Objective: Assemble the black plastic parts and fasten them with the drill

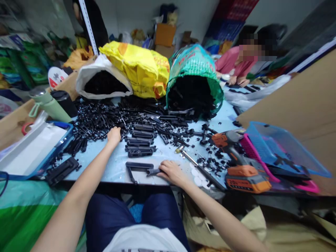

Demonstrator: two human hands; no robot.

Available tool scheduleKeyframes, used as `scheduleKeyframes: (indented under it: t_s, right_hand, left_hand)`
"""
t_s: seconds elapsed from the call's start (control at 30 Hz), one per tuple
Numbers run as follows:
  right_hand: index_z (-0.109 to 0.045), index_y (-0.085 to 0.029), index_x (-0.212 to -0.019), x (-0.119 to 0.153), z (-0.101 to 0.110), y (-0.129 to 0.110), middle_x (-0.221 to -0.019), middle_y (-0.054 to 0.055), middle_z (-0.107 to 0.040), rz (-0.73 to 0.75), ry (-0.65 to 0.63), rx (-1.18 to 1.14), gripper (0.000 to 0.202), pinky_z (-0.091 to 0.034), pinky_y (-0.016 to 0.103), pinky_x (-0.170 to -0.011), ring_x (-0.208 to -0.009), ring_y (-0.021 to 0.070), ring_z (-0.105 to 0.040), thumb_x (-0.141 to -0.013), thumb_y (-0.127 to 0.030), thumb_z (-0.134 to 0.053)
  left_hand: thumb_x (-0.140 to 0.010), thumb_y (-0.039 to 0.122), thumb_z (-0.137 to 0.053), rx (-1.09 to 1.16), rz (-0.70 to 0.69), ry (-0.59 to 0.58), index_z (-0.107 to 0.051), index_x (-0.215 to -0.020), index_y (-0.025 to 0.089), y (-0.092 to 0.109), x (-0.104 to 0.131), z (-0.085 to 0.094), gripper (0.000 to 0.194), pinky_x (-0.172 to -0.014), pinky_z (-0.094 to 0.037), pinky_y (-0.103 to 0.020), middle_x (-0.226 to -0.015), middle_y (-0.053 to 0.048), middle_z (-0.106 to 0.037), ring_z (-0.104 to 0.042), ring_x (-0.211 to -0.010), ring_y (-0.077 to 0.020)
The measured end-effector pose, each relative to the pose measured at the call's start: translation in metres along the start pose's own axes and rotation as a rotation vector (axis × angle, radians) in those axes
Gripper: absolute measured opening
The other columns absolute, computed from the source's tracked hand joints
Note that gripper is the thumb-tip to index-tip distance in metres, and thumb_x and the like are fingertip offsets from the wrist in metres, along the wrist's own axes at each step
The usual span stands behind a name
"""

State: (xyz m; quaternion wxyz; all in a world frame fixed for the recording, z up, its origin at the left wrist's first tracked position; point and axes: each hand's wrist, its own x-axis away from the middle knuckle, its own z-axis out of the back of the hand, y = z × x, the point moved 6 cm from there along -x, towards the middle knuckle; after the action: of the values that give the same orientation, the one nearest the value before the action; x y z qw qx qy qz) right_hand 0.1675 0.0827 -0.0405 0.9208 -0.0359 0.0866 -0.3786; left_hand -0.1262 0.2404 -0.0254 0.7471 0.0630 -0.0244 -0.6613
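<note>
My left hand (114, 135) is closed at the near right edge of a heap of small black parts (91, 119); what its fingers pinch, if anything, is too small to name. My right hand (172, 171) has its fingers closed on a short black plastic part (153, 171) lying near the table's front edge. Just left of that part rests a black hinged frame (139, 166) with one arm folded out toward me. Beyond it, several black assembled pieces (141, 151) are lined up in a column, between my two hands.
A hammer (194, 161) and an orange cordless drill (243, 171) lie right of my right hand, by blue and pink baskets (286, 143). Open sacks (195, 63) stand at the back. At left are a blue tray (67, 134) and a green bottle (49, 105). A person (236, 63) sits across.
</note>
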Motion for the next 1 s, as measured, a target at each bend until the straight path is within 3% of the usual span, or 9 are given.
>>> scheduleKeyframes:
  t_s: [0.13,0.23,0.33,0.4,0.47,0.57,0.67,0.8,1.0]
  right_hand:
    - [-0.063,-0.023,-0.091,-0.003,0.005,0.013,-0.089,0.006,-0.058,-0.069,0.094,-0.013,0.032,-0.042,0.030,-0.069,-0.080,0.0187,-0.054,-0.088,-0.050,-0.046]
    - [-0.062,-0.022,-0.098,-0.014,0.024,0.041,-0.096,0.008,-0.059,-0.115,0.171,0.023,0.031,-0.043,0.031,-0.074,-0.088,0.0201,-0.055,-0.090,-0.045,-0.043]
    - [-0.060,-0.018,-0.104,-0.026,0.049,0.093,-0.098,0.011,-0.060,-0.401,0.194,0.142,0.030,-0.042,0.032,-0.076,-0.093,0.0220,-0.054,-0.093,-0.037,-0.040]
    - [-0.057,-0.018,-0.110,-0.032,0.058,0.125,-0.101,0.012,-0.060,-0.615,0.117,0.262,0.029,-0.042,0.032,-0.075,-0.095,0.0236,-0.054,-0.092,-0.034,-0.043]
    - [-0.055,-0.018,-0.116,-0.040,0.058,0.141,-0.105,0.013,-0.058,-0.683,0.011,0.330,0.030,-0.041,0.031,-0.074,-0.097,0.0244,-0.054,-0.090,-0.032,-0.047]
    - [-0.057,-0.015,-0.110,-0.054,0.047,0.143,-0.106,0.014,-0.057,-0.629,-0.085,0.330,0.025,-0.040,0.030,-0.075,-0.096,0.0233,-0.055,-0.089,-0.027,-0.047]
    - [-0.056,-0.012,-0.107,-0.063,0.038,0.138,-0.110,0.016,-0.056,-0.591,-0.117,0.321,0.023,-0.037,0.033,-0.080,-0.101,0.0248,-0.052,-0.089,-0.021,-0.044]
    - [-0.053,-0.015,-0.109,-0.065,0.038,0.136,-0.111,0.013,-0.057,-0.578,-0.120,0.318,0.026,-0.035,0.034,-0.083,-0.105,0.0257,-0.049,-0.085,-0.022,-0.048]
    - [-0.052,-0.014,-0.116,-0.038,0.065,0.150,-0.109,0.014,-0.058,-0.764,0.068,0.373,0.032,-0.037,0.034,-0.079,-0.101,0.0270,-0.050,-0.086,-0.023,-0.048]
  left_hand:
    - [-0.080,0.003,-0.041,0.001,-0.057,-0.007,-0.060,-0.101,0.011,0.016,-0.008,0.002,0.028,-0.075,-0.047,-0.031,-0.092,-0.015,-0.065,-0.063,-0.089,-0.0243]
    - [-0.077,-0.001,-0.044,0.022,-0.081,0.015,-0.059,-0.101,0.012,0.020,-0.004,0.005,0.030,-0.074,-0.047,-0.027,-0.091,-0.013,-0.065,-0.065,-0.085,-0.0205]
    - [-0.082,0.005,-0.042,0.060,-0.081,0.083,-0.062,-0.093,0.012,0.014,0.010,0.014,0.024,-0.075,-0.048,-0.028,-0.100,-0.015,-0.062,-0.064,-0.087,-0.0211]
    - [-0.088,0.015,-0.039,0.085,-0.077,0.144,-0.062,-0.095,0.012,0.007,0.026,0.021,0.024,-0.079,-0.048,-0.031,-0.105,-0.015,-0.061,-0.063,-0.091,-0.0224]
    - [-0.090,0.026,-0.039,0.233,-0.093,0.259,-0.061,-0.100,0.013,0.003,0.050,0.028,0.027,-0.082,-0.048,-0.032,-0.102,-0.013,-0.062,-0.063,-0.093,-0.0217]
    - [-0.088,0.034,-0.045,0.711,-0.106,0.435,-0.061,-0.100,0.015,0.000,0.099,0.027,0.028,-0.076,-0.051,-0.030,-0.090,-0.007,-0.065,-0.065,-0.079,-0.0174]
    - [-0.086,0.035,-0.049,1.047,-0.080,0.417,-0.062,-0.098,0.016,0.007,0.144,0.009,0.026,-0.068,-0.053,-0.029,-0.081,-0.004,-0.065,-0.066,-0.068,-0.0149]
    - [-0.085,0.032,-0.053,0.997,-0.125,0.408,-0.065,-0.090,0.017,0.020,0.176,0.002,0.020,-0.071,-0.052,-0.029,-0.081,-0.004,-0.066,-0.065,-0.072,-0.0152]
    - [-0.088,0.025,-0.049,0.741,-0.254,0.546,-0.065,-0.092,0.016,0.016,0.183,0.016,0.019,-0.076,-0.051,-0.031,-0.086,-0.008,-0.067,-0.064,-0.083,-0.0177]
